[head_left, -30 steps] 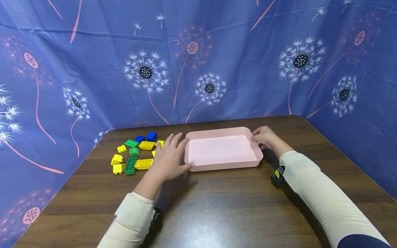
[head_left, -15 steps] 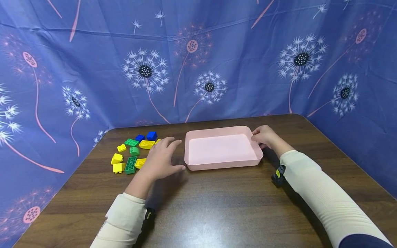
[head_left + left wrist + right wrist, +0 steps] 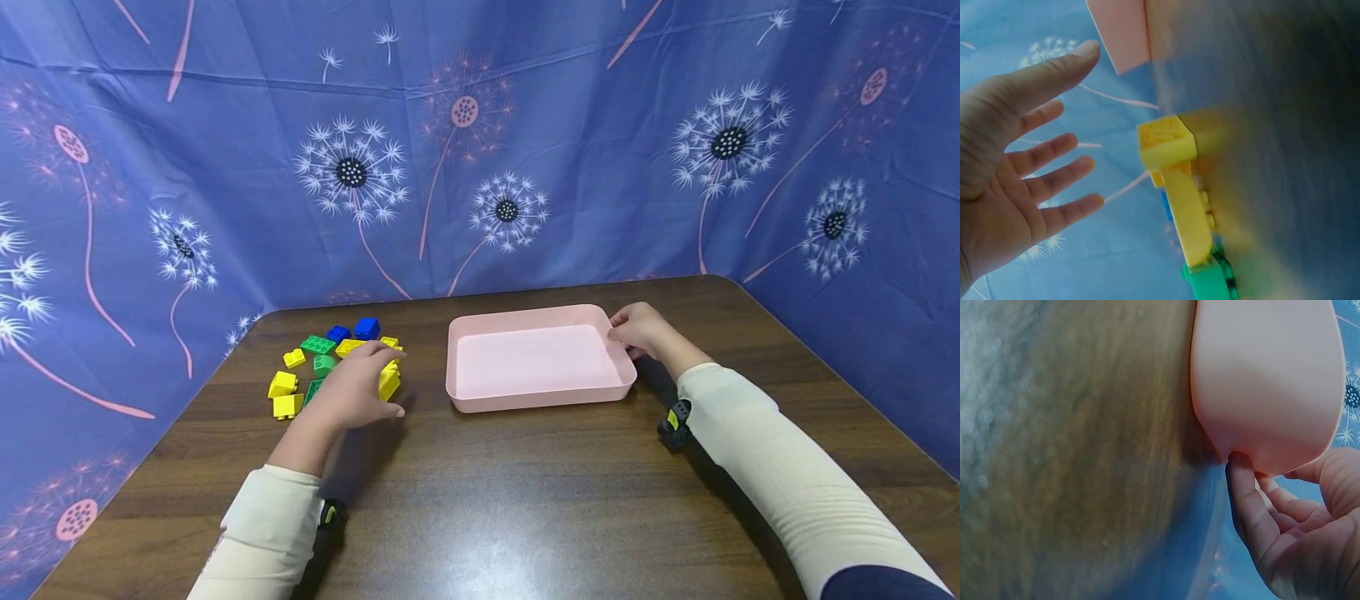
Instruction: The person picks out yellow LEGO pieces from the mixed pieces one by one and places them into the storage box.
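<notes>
The right hand [image 3: 645, 331] gripped the tray [image 3: 536, 365] by its right end. Left of the tray, the left hand [image 3: 351, 392], fingers parted and holding nothing, hung near the bricks [image 3: 324, 365]. Under the tray was the table [image 3: 525, 492]; behind, a cloth [image 3: 585, 133].

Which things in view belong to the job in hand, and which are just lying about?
Likely in the job:
Pink tray, held by the right grip
Toy bricks, near the open left grip

Only surroundings:
Wooden table
Blue dandelion backdrop

Cream sleeves [image 3: 780, 467], black wrist devices [image 3: 672, 437], yellow marks [image 3: 672, 420], navy fabric [image 3: 873, 583]
</notes>
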`<action>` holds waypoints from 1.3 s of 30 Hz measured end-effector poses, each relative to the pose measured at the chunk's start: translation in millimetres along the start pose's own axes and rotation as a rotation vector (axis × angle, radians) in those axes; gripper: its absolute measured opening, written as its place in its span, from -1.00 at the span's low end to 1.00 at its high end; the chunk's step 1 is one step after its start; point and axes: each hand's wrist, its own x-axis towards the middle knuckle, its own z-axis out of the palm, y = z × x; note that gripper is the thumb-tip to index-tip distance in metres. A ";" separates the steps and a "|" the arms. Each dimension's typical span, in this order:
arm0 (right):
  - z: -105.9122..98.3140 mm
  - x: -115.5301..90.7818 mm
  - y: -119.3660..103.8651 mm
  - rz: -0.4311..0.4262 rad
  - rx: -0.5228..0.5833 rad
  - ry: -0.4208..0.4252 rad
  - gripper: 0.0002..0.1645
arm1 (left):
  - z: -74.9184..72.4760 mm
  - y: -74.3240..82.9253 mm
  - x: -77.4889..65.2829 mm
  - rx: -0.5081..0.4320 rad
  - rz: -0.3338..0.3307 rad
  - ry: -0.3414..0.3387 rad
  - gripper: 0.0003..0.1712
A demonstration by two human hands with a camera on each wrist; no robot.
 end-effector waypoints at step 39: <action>-1.3 1.5 -1.5 -0.012 -0.023 -0.039 -0.58 | 7.8 -16.4 34.1 0.124 -0.146 -0.202 -0.51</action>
